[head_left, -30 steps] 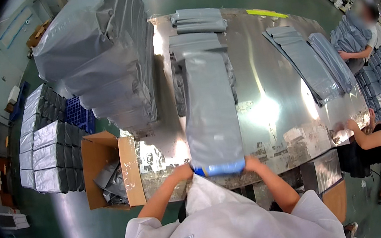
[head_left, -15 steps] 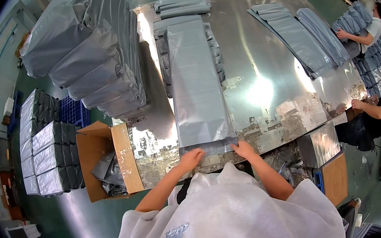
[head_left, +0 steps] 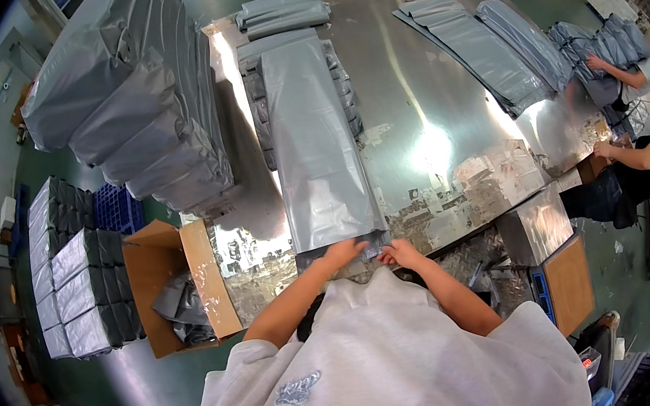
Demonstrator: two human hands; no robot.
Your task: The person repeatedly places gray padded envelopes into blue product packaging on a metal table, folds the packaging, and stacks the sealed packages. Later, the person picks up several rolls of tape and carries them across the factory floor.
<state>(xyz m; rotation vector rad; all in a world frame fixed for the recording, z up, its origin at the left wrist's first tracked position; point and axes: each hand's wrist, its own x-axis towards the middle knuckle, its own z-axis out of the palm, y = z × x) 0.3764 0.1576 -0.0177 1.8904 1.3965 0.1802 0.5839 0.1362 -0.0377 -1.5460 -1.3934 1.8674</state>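
Note:
A long grey plastic bag (head_left: 319, 149) lies flat along the shiny metal table (head_left: 420, 105), on top of a pile of similar bags. My left hand (head_left: 344, 250) rests on the bag's near end, fingers pressed down on it. My right hand (head_left: 398, 254) is close beside it at the same end, pinching the bag's edge. Both forearms come up from my white shirt at the bottom of the view.
A tall stack of filled grey bags (head_left: 129, 98) stands at the left. An open cardboard box (head_left: 174, 286) sits by the table's near left corner. Folded bags (head_left: 281, 12) lie at the far end, more bags (head_left: 478, 46) at right. Two people (head_left: 637, 156) work at the right edge.
My hands have come together from the bag's two near corners to the middle of its near end. The bag lies further up the table than before.

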